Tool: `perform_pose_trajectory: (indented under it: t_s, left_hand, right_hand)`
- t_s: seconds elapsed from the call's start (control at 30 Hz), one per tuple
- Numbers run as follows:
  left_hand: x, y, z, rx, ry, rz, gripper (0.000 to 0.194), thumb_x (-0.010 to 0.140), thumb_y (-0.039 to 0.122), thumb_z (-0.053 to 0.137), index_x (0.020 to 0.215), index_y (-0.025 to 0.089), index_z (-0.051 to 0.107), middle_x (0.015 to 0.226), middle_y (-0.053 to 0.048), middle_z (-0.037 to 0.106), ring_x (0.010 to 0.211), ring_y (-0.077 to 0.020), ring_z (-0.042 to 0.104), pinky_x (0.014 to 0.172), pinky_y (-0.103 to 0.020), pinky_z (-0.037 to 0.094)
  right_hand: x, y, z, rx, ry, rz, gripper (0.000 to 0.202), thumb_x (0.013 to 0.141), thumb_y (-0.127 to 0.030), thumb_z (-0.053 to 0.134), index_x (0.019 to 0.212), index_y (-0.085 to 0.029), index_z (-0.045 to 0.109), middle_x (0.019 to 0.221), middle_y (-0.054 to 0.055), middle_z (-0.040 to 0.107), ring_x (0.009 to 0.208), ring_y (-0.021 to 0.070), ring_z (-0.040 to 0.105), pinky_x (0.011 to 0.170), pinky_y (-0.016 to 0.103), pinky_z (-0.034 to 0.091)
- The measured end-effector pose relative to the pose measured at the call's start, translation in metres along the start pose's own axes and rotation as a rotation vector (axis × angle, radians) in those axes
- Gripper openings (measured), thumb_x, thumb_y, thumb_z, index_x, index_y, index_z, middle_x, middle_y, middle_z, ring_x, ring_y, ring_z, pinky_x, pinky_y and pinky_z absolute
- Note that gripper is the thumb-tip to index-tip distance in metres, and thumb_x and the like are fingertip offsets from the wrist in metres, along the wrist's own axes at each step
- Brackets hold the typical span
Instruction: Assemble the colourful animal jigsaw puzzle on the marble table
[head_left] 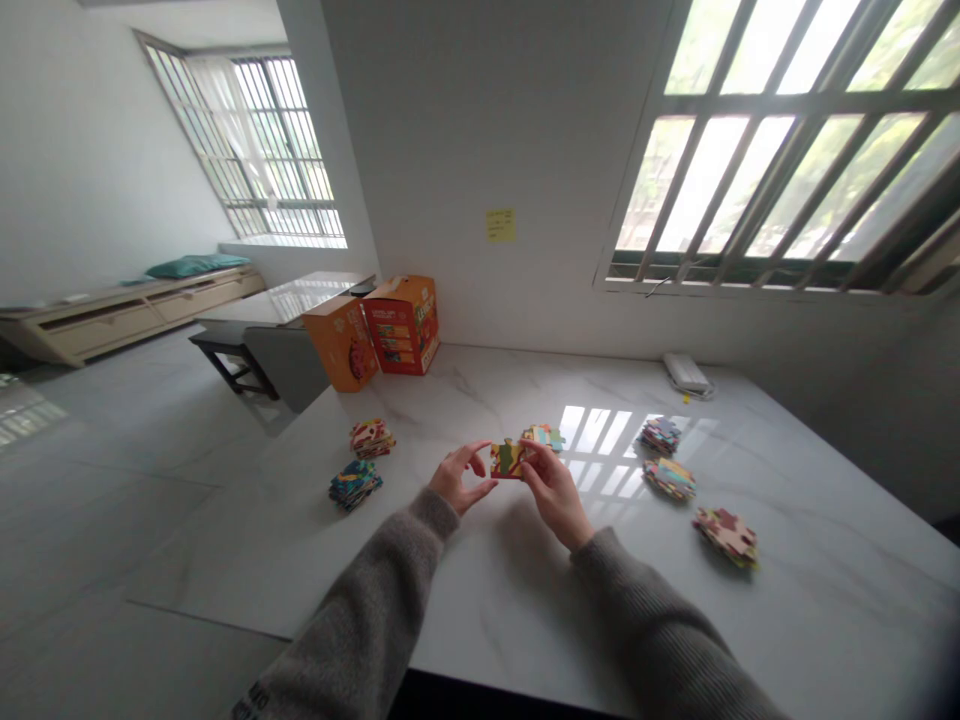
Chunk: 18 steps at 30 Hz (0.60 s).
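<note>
Above the table, between my two hands, is a small group of jigsaw puzzle pieces in green, yellow and dark red. My left hand has its thumb and index finger at the left corners of the pieces. My right hand grips the right edge between thumb and fingers. Just behind the right fingers lies a pile of pale blue and cream puzzle pieces, partly hidden by that hand. How many pieces are between the hands is too small to tell.
Red-patterned and dark blue puzzle stacks lie left. Blue-grey, yellow-blue and pinkish stacks lie right. Orange and red boxes stand at the back left; a white power strip lies back right.
</note>
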<state>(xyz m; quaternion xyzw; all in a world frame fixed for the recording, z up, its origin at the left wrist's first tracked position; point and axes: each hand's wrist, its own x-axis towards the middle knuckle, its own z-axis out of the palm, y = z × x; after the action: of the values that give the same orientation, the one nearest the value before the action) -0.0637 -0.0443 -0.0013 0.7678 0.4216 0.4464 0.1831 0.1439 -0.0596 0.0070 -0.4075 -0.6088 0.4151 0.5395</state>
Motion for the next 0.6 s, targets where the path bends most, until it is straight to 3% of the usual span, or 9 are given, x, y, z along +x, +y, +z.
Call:
perform_pose_trajectory:
  t_s: [0.33,0.6]
  left_hand:
    - [-0.0007,0.0001,0.0005,-0.045,-0.051,-0.057,0.057,0.076,0.034,0.074,0.128,0.023,0.055,0.074,0.004,0.064,0.069,-0.0142,0.061,0.072,-0.03,0.049]
    - [-0.0053,0.0012,0.0012,-0.044,-0.074,0.009,0.058,0.075,0.033,0.076,0.128,0.023,0.055,0.076,0.003,0.063,0.069,-0.014,0.06,0.071,-0.028,0.05]
  right_hand:
    - [-0.0013,0.001,-0.0004,-0.036,-0.009,-0.006,0.043,0.093,-0.044,0.057,0.13,-0.023,0.056,0.087,0.002,0.061,0.081,0.0194,0.063,0.082,0.037,0.056]
    - [-0.003,-0.0082,-0.0058,0.026,-0.043,0.048,0.036,0.09,-0.048,0.061,0.114,-0.022,0.058,0.08,0.001,0.063,0.078,0.02,0.065,0.077,0.037,0.056]
